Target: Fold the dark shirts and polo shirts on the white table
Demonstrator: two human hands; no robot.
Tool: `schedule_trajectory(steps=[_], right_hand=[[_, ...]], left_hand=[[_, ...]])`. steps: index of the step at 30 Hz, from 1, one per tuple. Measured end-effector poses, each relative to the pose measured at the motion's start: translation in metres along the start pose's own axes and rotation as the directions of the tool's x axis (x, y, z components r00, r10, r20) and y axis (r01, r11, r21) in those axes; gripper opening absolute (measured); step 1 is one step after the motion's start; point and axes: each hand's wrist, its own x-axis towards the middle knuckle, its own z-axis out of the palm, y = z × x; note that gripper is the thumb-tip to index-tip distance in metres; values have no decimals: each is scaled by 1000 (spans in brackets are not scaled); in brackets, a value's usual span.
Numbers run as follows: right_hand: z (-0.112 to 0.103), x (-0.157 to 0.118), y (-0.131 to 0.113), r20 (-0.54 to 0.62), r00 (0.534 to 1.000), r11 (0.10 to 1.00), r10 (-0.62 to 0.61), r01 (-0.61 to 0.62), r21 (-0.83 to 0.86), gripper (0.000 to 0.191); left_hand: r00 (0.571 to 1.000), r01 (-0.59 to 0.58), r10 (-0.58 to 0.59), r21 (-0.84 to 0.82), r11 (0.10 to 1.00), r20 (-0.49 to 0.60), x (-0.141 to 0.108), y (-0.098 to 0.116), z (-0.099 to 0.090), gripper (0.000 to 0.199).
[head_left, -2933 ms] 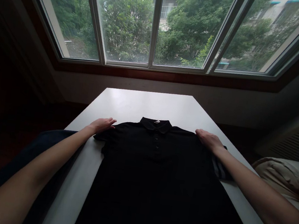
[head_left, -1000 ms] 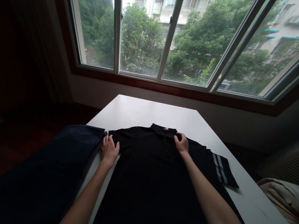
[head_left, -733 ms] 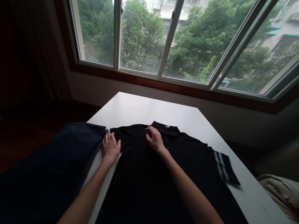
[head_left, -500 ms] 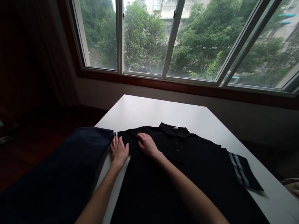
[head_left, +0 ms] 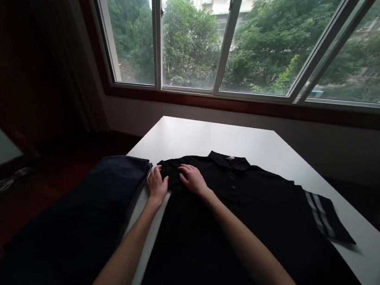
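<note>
A black polo shirt [head_left: 238, 205] lies spread on a white table, its collar toward the window and its buttons facing up. Two grey stripes cross its right-hand sleeve. My left hand [head_left: 157, 185] rests on the end of the other sleeve, fingers slightly bent and thumb apart. Close beside it, my right hand [head_left: 193, 179] lies on the shirt near that shoulder with its fingers stretched out. Neither hand shows a grip on the cloth. The sleeve's end is partly hidden under my left hand.
A dark blue folded garment [head_left: 79, 207] lies left of the shirt and hangs over the edge of the white table [head_left: 212, 136]. Beyond the table is a wide window [head_left: 215, 92]. Pale cables [head_left: 4, 182] lie on the dark red floor at the left.
The view has turned and shifted slightly, so the table and shirt sit a little further right and higher. My left hand's fingers are bent more; both hands stay on the same sleeve area.
</note>
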Motion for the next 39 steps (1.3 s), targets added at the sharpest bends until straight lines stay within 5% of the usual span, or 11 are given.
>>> schedule_trajectory(steps=[6, 9, 12, 15, 22, 25, 31, 34, 39], right_hand=[[-3, 1, 5, -73, 995, 950, 66, -40, 309, 33], [-6, 4, 14, -84, 969, 749, 231, -122, 652, 40], [-10, 6, 20, -25, 931, 484, 363, -166, 859, 50], [-15, 4, 20, 23, 924, 398, 381, -187, 898, 58], [-17, 1, 21, -85, 908, 627, 410, -213, 749, 58], [-12, 2, 26, -166, 898, 673, 409, -174, 719, 53], [-6, 2, 37, -267, 860, 691, 436, -129, 711, 42], [-7, 2, 38, -347, 812, 724, 469, -128, 678, 39], [-8, 3, 36, -356, 809, 794, 468, -208, 572, 28]], left_hand=[[965, -240, 208, -228, 944, -158, 1, 9, 0, 49], [907, -418, 376, -299, 858, -189, 0, 14, 5, 56], [848, -521, 517, -346, 780, -111, -2, 19, 9, 66], [798, -554, 603, -364, 749, 26, -6, 21, 8, 75], [697, -569, 685, -419, 708, 212, -10, 25, 3, 85], [723, -594, 669, -339, 730, 174, -9, 26, 3, 78], [869, -463, 489, -227, 857, 73, -4, 20, 7, 57], [857, -439, 490, -277, 855, 156, -3, 18, 8, 58], [772, -554, 598, -235, 799, 213, -8, 25, 3, 59]])
